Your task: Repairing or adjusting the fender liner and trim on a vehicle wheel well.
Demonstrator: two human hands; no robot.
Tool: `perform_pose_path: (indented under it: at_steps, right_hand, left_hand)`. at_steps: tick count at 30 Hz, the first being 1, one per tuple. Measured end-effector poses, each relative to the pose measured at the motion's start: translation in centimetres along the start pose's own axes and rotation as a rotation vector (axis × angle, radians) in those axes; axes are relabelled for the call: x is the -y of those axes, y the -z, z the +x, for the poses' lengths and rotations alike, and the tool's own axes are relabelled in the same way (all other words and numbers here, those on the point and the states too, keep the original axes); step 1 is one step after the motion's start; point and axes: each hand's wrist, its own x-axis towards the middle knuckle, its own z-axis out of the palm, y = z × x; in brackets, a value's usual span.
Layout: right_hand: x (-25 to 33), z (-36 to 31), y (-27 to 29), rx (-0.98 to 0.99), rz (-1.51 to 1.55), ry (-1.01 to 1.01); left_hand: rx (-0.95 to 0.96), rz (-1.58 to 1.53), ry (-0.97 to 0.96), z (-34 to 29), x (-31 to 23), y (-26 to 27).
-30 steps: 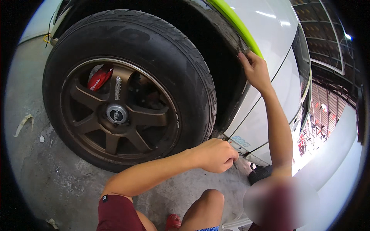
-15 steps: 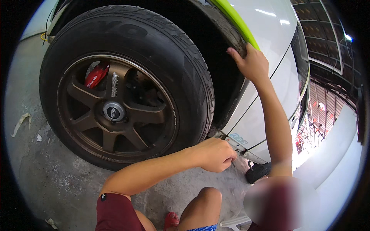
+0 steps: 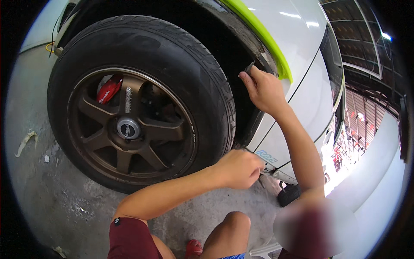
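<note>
My right hand (image 3: 265,90) is raised at the wheel arch, with thumb and forefinger pinched on a small dark flap of thin material (image 3: 250,67). It is just inside the arch lip, below the end of the lime-green fender trim (image 3: 276,52). My left hand (image 3: 241,168) is closed beside the tyre's lower right edge, near the white lower body panel (image 3: 280,176). Whatever its fingers may hold is hidden. Filling the left of the view is a black tyre (image 3: 181,52) on a bronze spoked wheel (image 3: 123,159), with a red brake caliper (image 3: 108,90) behind the spokes.
A dark gap of the wheel well (image 3: 239,95) lies between tyre and body. On the grey concrete floor (image 3: 86,198) are pale scraps (image 3: 26,142). A white plastic stool edge (image 3: 265,250) shows by my knee (image 3: 233,228). Another black tyre (image 3: 289,195) stands beyond.
My right hand has moved left and down from the fender edge, and a dark flap now shows in its pinch. My left hand has shifted slightly up, still closed.
</note>
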Motion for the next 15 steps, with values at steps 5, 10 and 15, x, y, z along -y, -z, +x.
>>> perform_pose_path:
  at_steps: [5,10,15]
  right_hand:
    - [-0.5,-3.6,1.7,0.196,0.237,0.152]
    - [2.4,-5.0,2.3,0.351,0.484,0.295]
    - [3.8,-4.5,2.3,0.571,0.803,-0.102]
  left_hand:
    - [-1.033,-0.032,0.058,1.4,0.4,3.8]
    - [-0.949,0.013,-0.020,0.5,3.1,5.5]
    - [-1.055,0.150,-0.006,0.4,3.2,4.9]
